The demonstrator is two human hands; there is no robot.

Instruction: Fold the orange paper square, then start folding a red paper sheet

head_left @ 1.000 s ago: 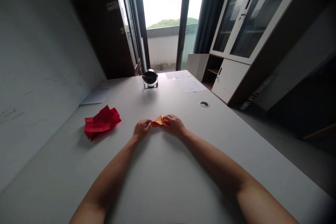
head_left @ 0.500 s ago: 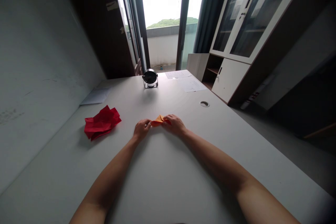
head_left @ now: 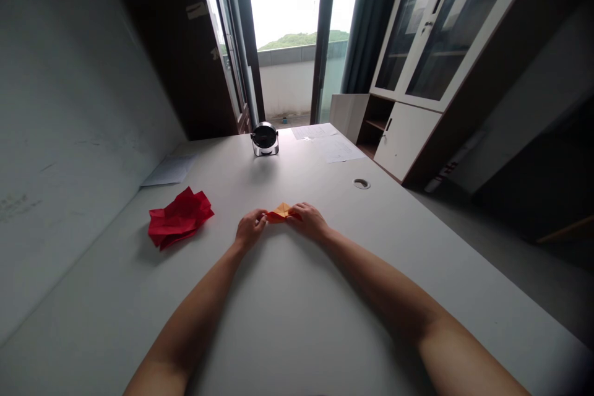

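Note:
A small folded piece of orange paper [head_left: 280, 213] rests near the middle of the white table, its creased faces partly covered by my fingers. My left hand [head_left: 251, 226] pinches its left corner between thumb and fingers. On the other side, my right hand [head_left: 309, 220] is closed on the right part of the paper, with the fingertips lying over its fold. Farther left lies a crumpled, creased sheet of red paper [head_left: 180, 218], touched by neither hand.
A round black and silver device [head_left: 265, 138] on a stand sits at the table's far edge. Paper sheets [head_left: 342, 150] lie at the back right, another sheet [head_left: 169, 171] at the back left. A round cable hole [head_left: 361, 184] opens on the right. A wall borders the left side.
The orange paper's upper folds lie slightly flatter and look more even, with the right fingers shifted a little on it. The red paper stays where it was.

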